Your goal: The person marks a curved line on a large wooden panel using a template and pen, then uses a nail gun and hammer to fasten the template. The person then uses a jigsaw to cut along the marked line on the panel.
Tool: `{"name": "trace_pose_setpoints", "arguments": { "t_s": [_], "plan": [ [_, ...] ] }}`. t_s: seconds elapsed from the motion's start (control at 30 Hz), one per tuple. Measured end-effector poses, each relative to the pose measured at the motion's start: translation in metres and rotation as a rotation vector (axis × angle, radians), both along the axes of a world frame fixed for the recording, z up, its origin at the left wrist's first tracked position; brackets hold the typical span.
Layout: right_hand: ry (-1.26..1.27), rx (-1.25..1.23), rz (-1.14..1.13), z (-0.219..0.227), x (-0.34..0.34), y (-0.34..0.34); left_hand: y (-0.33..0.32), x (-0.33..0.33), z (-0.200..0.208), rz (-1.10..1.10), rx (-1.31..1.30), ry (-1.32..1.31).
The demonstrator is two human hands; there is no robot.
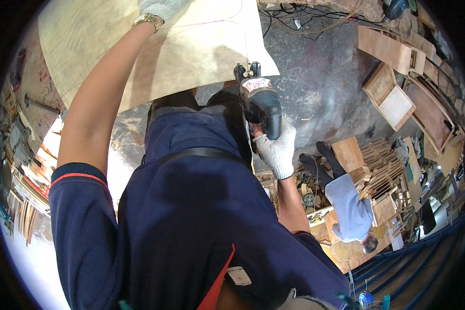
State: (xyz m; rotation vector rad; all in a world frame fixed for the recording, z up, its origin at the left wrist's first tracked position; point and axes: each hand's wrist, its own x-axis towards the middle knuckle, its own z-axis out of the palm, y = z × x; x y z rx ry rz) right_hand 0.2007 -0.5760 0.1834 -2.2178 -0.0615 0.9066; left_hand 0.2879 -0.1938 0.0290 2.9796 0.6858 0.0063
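Observation:
A large pale sheet of thin wood (pixel 201 54) with curved pencil and red lines lies in front of my body. My left hand (pixel 165 7), in a white knit glove with a gold wristwatch behind it, rests at the sheet's far part; its fingers run out of the picture. In my right hand (pixel 279 151), also gloved, is a black jigsaw (pixel 264 106), gripped by its handle. The saw's front end sits at the sheet's near right edge, beside a drawn line. Its blade cannot be made out.
Black cables (pixel 307 20) trail over the grey floor (pixel 320 82) beyond the sheet. Wooden box frames (pixel 390 98) stand at the right. Another person (pixel 349 206) in a light blue top is at the lower right, beside stacked wood strips (pixel 385 165).

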Motion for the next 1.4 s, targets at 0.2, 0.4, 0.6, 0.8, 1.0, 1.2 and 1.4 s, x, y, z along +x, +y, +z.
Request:
{"name": "trace_pose_setpoints", "arguments": {
  "t_s": [0.2,0.4,0.6,0.8,1.0,1.2,1.4],
  "plan": [
    [-0.016,-0.061,0.027,0.003,0.004,0.004,0.0,0.002,0.001,0.003,-0.01,0.018],
    [-0.004,0.0,-0.009,-0.003,0.001,0.002,0.0,0.0,-0.007,-0.01,0.016,-0.03],
    [0.006,-0.014,-0.001,-0.003,0.002,0.0,-0.002,0.001,-0.002,-0.001,0.018,0.007],
    [-0.02,-0.043,0.011,0.001,0.005,0.007,0.014,-0.001,-0.05,-0.049,0.236,-0.095],
    [-0.021,-0.008,0.002,-0.003,0.006,0.005,-0.003,-0.001,0.001,-0.001,0.013,-0.01],
    [-0.005,-0.057,0.014,0.001,0.009,0.009,-0.004,0.001,0.002,0.0,0.014,-0.005],
    [-0.01,-0.029,0.022,0.001,0.012,0.011,-0.003,-0.001,-0.003,-0.007,0.026,-0.025]
  ]
}}
